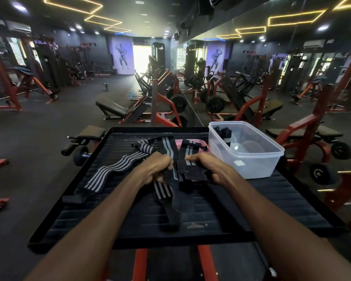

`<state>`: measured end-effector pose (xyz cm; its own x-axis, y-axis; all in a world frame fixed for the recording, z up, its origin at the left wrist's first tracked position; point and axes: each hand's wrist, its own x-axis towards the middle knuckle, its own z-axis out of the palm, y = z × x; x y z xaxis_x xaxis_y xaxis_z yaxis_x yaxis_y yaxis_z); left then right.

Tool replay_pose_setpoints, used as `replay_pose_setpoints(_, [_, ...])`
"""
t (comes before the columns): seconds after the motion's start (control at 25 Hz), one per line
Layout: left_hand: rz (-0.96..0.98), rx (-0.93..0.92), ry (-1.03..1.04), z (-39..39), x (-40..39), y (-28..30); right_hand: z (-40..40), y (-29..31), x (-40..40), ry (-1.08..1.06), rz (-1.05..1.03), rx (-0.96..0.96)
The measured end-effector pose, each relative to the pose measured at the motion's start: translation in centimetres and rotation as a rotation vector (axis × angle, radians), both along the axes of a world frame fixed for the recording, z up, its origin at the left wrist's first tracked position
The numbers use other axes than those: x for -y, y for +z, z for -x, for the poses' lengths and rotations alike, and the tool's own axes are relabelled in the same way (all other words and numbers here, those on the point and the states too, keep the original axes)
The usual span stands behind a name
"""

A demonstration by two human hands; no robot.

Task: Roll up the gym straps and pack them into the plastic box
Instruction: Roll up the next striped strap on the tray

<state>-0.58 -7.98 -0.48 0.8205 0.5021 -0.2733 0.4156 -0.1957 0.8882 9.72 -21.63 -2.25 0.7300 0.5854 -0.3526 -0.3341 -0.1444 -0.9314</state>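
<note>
Several black gym straps with grey stripes lie on a black ribbed platform [272, 203]. My left hand [156, 169] grips one striped strap [166, 199] whose loose end trails toward me. My right hand [207, 169] holds a black strap end [193, 173] beside it. A long striped strap [114, 169] stretches out flat to the left. More straps [166, 145] are piled behind my hands. A clear plastic box [257, 159] stands at the right of the platform, with a rolled black strap [225, 134] in its far left corner.
A pink object [180, 141] shows under the piled straps. Red and black gym benches, weight plates and machines surround the platform, with a mirror wall on the right. A dumbbell [79, 153] sits off the platform's left edge.
</note>
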Motion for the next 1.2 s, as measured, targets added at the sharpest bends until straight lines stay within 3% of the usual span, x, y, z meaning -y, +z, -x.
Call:
replay_pose_setpoints(0.16, [0.034,-0.089,-0.109,1.1,0.5,-0.8,1.7,-0.2,-0.2,-0.055,-0.111,0.046])
replay_pose_setpoints(0.32, [-0.192,-0.318,-0.262,2.3,0.1,0.0,3.2,-1.0,0.1,-0.031,-0.226,0.105])
replay_pose_setpoints(0.4, [-0.254,-0.262,-0.218,2.4,0.1,0.4,3.7,-1.7,0.1,-0.01,-0.213,0.226])
replay_pose_setpoints(0.64, [0.097,0.043,0.08,1.6,0.3,-1.1,5.8,-1.5,2.1,0.091,-0.294,0.177])
replay_pose_setpoints(0.72, [0.045,0.063,0.057,1.2,0.0,-2.0,6.3,-1.1,2.6,0.181,-0.136,0.242])
replay_pose_setpoints(0.88, [-0.073,0.0,-0.095,1.1,-0.1,-3.7,4.7,0.7,2.7,0.47,0.605,0.813])
replay_pose_setpoints(0.96, [-0.091,-0.03,-0.133,1.2,-0.1,-3.8,3.1,1.6,2.1,0.379,0.782,1.063])
replay_pose_setpoints(1.04, [-0.144,-0.042,-0.137,1.3,-0.2,-3.6,1.0,2.0,1.0,0.22,0.834,1.202])
replay_pose_setpoints(1.2, [-0.213,0.043,-0.061,1.6,-0.2,-3.1,-2.6,0.6,-1.8,0.1,0.663,1.138])
